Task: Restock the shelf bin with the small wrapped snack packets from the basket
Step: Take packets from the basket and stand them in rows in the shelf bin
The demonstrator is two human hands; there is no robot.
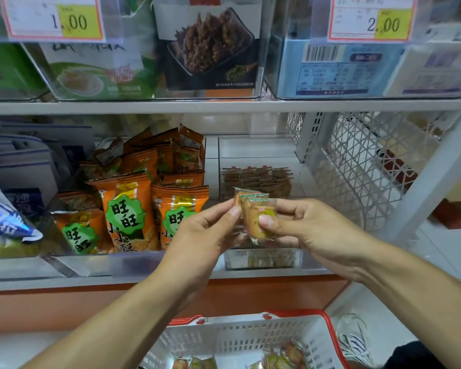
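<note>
A small stack of clear-wrapped snack packets (256,211) with green tops is held upright between both hands, just in front of the clear shelf bin (261,259). My left hand (205,233) pinches the stack's left side. My right hand (306,225) pinches its right side, thumb on the front packet. Inside the bin, a row of the same packets (256,179) lies toward the back, and a few show through the front wall. The white basket (240,339) with a red rim sits below, with several packets (285,358) in it.
Orange snack bags (133,209) fill the bin to the left. A white wire mesh divider (365,166) stands to the right of the clear bin. Boxed goods sit on the upper shelf (224,105). A striped shoe (354,339) is beside the basket.
</note>
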